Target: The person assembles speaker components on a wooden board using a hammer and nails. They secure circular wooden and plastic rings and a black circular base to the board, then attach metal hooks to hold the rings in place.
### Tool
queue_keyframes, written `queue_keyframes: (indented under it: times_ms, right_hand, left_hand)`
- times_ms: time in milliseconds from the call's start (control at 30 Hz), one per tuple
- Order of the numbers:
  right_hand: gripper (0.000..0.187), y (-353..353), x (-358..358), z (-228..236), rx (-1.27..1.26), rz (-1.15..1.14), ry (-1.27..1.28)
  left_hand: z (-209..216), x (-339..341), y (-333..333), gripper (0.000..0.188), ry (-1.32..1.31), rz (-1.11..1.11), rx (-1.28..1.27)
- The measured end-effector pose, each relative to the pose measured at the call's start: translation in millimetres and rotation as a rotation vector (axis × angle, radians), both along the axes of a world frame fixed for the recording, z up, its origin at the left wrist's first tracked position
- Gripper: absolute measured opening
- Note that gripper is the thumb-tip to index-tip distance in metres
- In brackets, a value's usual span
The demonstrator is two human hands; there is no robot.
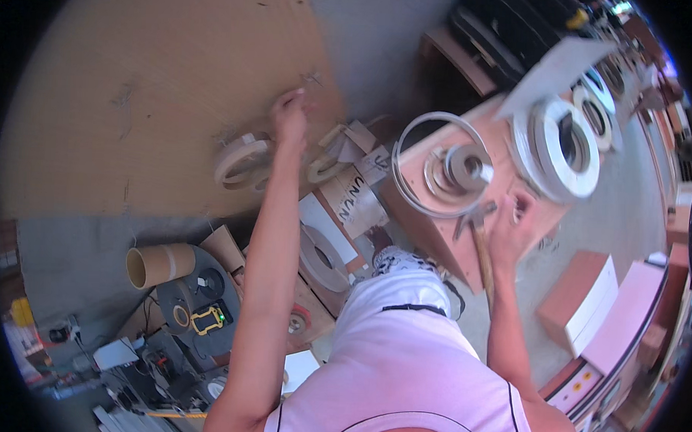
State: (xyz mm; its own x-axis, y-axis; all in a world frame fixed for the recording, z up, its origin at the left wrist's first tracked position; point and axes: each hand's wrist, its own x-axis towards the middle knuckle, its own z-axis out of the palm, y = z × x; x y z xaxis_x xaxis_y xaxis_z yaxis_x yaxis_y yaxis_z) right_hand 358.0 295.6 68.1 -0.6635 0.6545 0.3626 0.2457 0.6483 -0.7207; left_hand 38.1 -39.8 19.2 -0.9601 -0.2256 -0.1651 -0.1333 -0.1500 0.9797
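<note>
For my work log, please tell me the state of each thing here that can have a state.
left hand: raised, fingers on the brown board
right hand: closed on a hammer
cardboard tube: lying on its side
white tape rolls: stacked on the pink box
thin hoop: lying flat on that box

cardboard tube (pixel 158 264): near left, lying on its side | white tape coils (pixel 563 144): far right | pink box (pixel 587 299): right, on floor

A pale, flat coil of edge-banding tape (pixel 243 161) lies on the big brown board just left of the raised hand, while a wooden-handled hammer (pixel 482 255) points downward, its metal head uppermost
</note>
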Motion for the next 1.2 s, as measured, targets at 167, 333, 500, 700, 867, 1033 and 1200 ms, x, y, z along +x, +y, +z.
queue_keyframes:
  times_ms: [167,333,500,700,867,1033,1200]
  right_hand:
    - [0.057,37.1,165.1,-108.2,0.320,-0.064,-0.661]
    - [0.059,5.8,163.0,-97.1,0.140,-0.059,-0.525]
    - [0.038,-5.2,195.4,-67.7,0.149,-0.042,-0.572]
    - [0.028,-67.1,230.7,-30.4,-0.321,0.145,-0.291]
    - [0.029,-161.2,114.0,-24.1,-0.906,0.461,0.051]
    - [0.044,-248.0,-50.8,-99.9,-1.308,0.523,0.273]
    - [0.024,-265.8,-177.1,-143.5,-1.224,0.531,0.421]
  left_hand:
    - [-32.5,125.0,10.5,0.027,0.107,0.015,-0.065]
    - [-53.7,255.9,19.1,0.024,0.080,-0.200,-0.166]
    - [15.4,291.2,-23.1,0.018,0.187,-0.204,-0.342]
    - [107.4,223.2,-83.1,0.016,0.560,-0.042,-0.865]
    - [100.0,135.6,-27.7,0.026,0.496,-0.155,-0.867]
    - [73.6,72.1,26.2,0.031,0.664,-0.125,-1.073]
    - [28.6,36.1,24.7,0.025,0.700,-0.051,-1.019]
